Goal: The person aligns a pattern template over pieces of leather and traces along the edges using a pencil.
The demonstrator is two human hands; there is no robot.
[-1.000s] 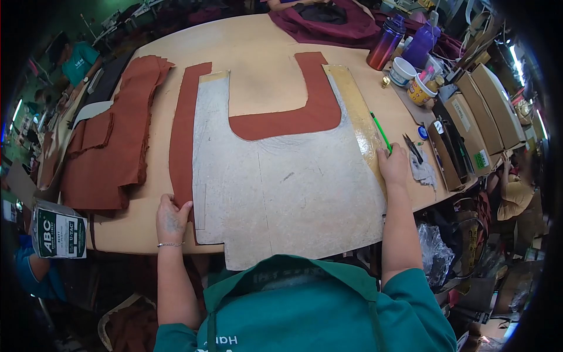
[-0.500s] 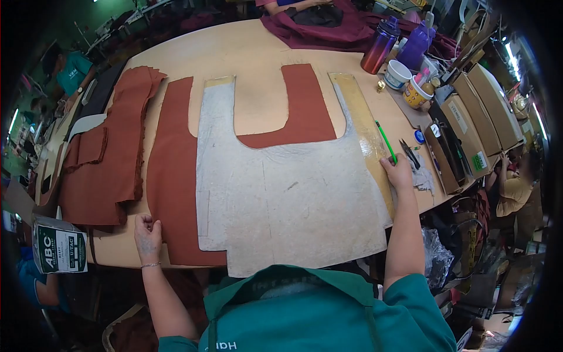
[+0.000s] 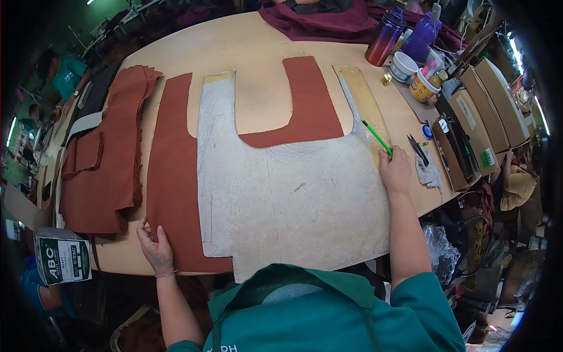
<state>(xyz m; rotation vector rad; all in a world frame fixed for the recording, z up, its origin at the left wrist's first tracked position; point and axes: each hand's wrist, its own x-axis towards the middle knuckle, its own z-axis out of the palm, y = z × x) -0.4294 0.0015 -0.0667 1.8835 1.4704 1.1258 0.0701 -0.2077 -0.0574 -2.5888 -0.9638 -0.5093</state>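
Observation:
A large pale grey pattern template (image 3: 316, 199) lies over a rust-coloured fabric piece (image 3: 173, 170), which shows along the left and inside the neck cutout. Beside the fabric's lower left edge is my left hand (image 3: 156, 249), its fingers apart and the thumb side touching the cloth. My right hand (image 3: 397, 170) rests near the template's right side, closed around a green pencil (image 3: 376, 136). The pencil's far end points up and left, over the template's yellowish taped strip (image 3: 366, 97). Underneath that strip, any fabric is hidden.
Left of the template sits a stack of rust fabric (image 3: 105, 188). Black snips (image 3: 418, 150) and a blue tape roll (image 3: 427, 131) lie at right, near cardboard boxes (image 3: 487, 111). Bottles (image 3: 385, 38) and tubs (image 3: 403, 67) stand behind. A person (image 3: 70, 76) is at far left.
My left hand has shifted right to the fabric edge, and its pinched fingers have spread. My right hand has moved slightly up, swinging the pencil's far end left over the template strip.

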